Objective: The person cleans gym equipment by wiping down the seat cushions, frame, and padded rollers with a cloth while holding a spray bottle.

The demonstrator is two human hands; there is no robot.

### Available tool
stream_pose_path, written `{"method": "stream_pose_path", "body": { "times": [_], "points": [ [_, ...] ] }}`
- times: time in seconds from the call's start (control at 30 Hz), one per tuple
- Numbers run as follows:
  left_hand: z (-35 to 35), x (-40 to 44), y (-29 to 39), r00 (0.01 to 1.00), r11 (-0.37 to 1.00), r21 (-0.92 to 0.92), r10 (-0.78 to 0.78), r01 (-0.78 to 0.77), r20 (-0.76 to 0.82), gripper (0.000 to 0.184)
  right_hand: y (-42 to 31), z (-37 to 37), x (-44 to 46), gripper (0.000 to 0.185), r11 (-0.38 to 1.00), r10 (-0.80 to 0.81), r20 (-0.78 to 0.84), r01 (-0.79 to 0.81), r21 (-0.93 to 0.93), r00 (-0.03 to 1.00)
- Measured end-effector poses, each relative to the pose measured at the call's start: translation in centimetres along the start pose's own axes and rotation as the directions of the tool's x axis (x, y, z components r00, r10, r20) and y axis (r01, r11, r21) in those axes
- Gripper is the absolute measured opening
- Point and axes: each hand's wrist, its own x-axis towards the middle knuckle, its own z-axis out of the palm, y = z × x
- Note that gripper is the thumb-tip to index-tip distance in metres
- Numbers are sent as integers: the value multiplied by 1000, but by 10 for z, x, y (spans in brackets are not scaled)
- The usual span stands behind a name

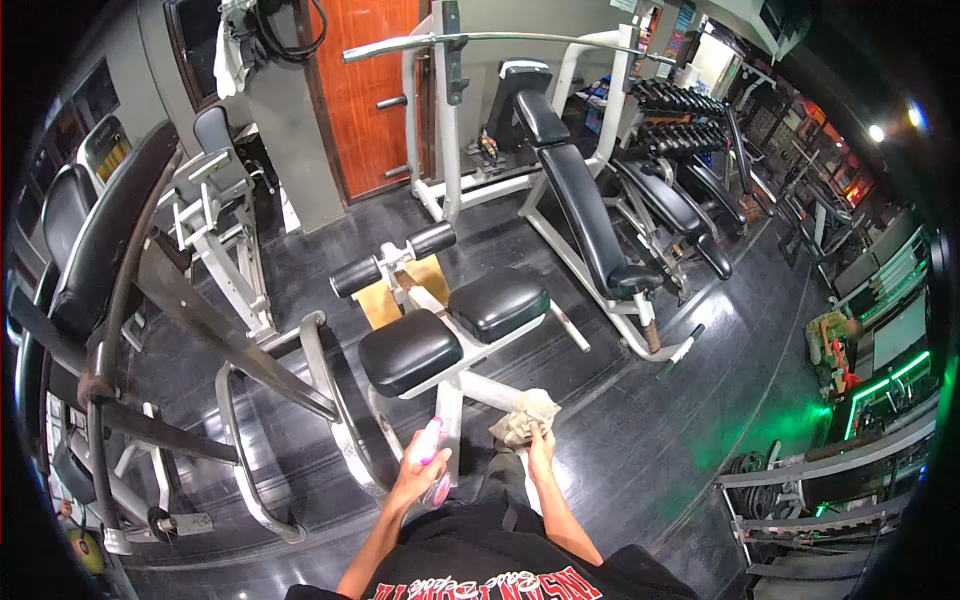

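Note:
My left hand (418, 472) is closed around a pink and white spray bottle (430, 442), held upright near my body. To its right, my right hand (541, 446) grips a crumpled cream cloth (527, 416). Just ahead of both hands stands a white-framed bench with two black pads, the left pad (410, 350) and the right pad (498, 303). Two black foam rollers (432, 237) sit at its far end. The cloth is beside the bench's white lower frame; whether they touch is unclear.
A barbell (500, 37) rests on a rack behind an inclined bench (585, 215). Curved metal machine legs (345, 410) stand close on my left. A dumbbell rack (680, 120) is farther back. Another person (830, 340) is at the far right.

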Motion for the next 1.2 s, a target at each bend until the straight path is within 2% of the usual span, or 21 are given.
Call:
{"method": "stream_pose_path", "body": {
  "times": [0.03,0.1,0.17,0.2,0.3,0.33,0.37,0.43,0.5,0.67,0.73,0.77,0.83,0.87,0.9,0.97,1.03,1.07,1.1,1.13,1.2],
  "points": [
    [7,6,1,999,998,-54,-33,35,29,31,-13,-1,2,30,1000,22,-49,-23,-15,999],
    [17,20,1,999,999,-42,-5,7,44,30,-43,2,10,27,997,36,-59,-32,70,998],
    [32,34,-1,995,998,-29,58,-56,80,29,-59,-6,32,27,990,-122,-60,125,62,991],
    [37,42,-3,995,999,-1,42,-42,88,30,-72,-9,47,27,991,-119,-59,123,54,991],
    [64,65,-4,999,996,-83,25,-22,39,31,-105,-14,85,27,967,-182,-36,172,-189,983],
    [76,72,3,1000,998,-65,-1,1,-4,32,-105,-15,111,29,919,-329,-35,312,-241,944],
    [83,80,4,1000,998,-65,-5,4,-15,32,-108,-23,135,30,915,-324,3,315,-251,946],
    [96,94,4,1000,998,62,-1,2,-23,30,-145,-11,160,30,912,-348,-37,328,-247,937],
    [110,105,8,998,999,40,-15,18,-61,30,-154,-16,211,33,824,-438,14,408,-393,899],
    [135,131,4,987,995,48,-75,83,-139,30,-177,7,308,34,716,-379,143,387,-580,914],
    [144,138,5,981,993,64,-88,100,-175,30,-161,17,342,32,465,-495,383,610,-642,780],
    [147,140,-2,976,992,64,-98,112,-195,30,-147,22,357,35,318,-532,514,722,-615,673],
    [152,145,-16,973,979,202,18,30,-231,32,-125,32,359,39,277,-234,598,642,-715,767],
    [156,147,-18,971,979,203,15,35,-240,32,-128,35,350,42,273,60,515,483,-832,855],
    [161,150,-15,967,985,167,13,31,-254,33,-99,23,363,45,90,-25,667,666,-741,745],
    [168,155,-14,966,991,130,9,25,-257,34,-97,23,347,45,-22,-1,633,633,-774,774],
    [172,161,-16,977,993,5,-115,118,-180,41,-111,9,332,41,-81,36,706,706,-703,707],
    [176,165,-16,980,993,4,-113,115,-164,41,-106,-7,328,40,-84,60,739,741,-666,671],
    [179,171,-15,985,996,17,-84,88,-148,44,-100,-23,322,40,-149,63,771,770,-621,634],
    [183,176,-14,989,998,29,-55,59,-136,47,-92,-45,317,41,-173,11,815,804,-569,580],
    [190,184,1,991,998,7,-54,56,-125,40,-110,-70,290,39,-117,86,769,773,-624,634]
  ]
}}
